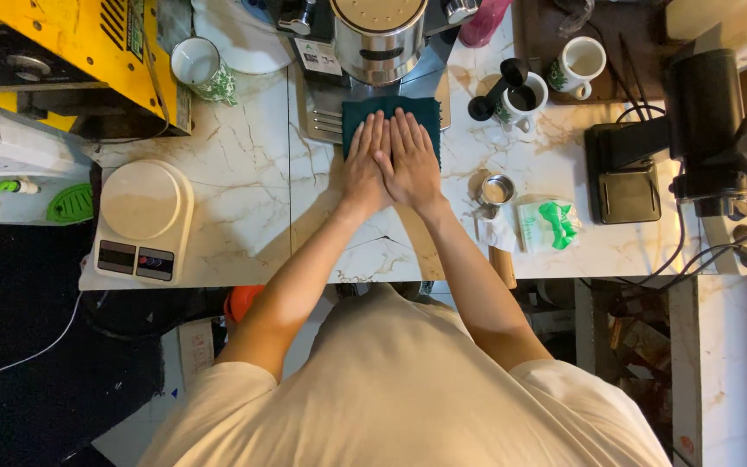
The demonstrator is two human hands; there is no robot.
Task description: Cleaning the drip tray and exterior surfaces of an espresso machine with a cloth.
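My left hand (367, 164) and my right hand (411, 163) lie flat, side by side, palms down on a dark green cloth (391, 111) on the marble counter (244, 173). The right hand slightly overlaps the left at the thumbs. Fingers are stretched out and close together, pointing away from me toward a steel coffee machine (379, 39). Neither hand grips anything. Most of the cloth is hidden beneath my hands.
A white kitchen scale (142, 220) sits at the left. A small steel cup (497, 188) and a green-and-white packet (550, 225) lie right of my hands. Mugs (579, 65) and a black grinder (702, 130) stand at the right, with a yellow machine (71, 52) at far left.
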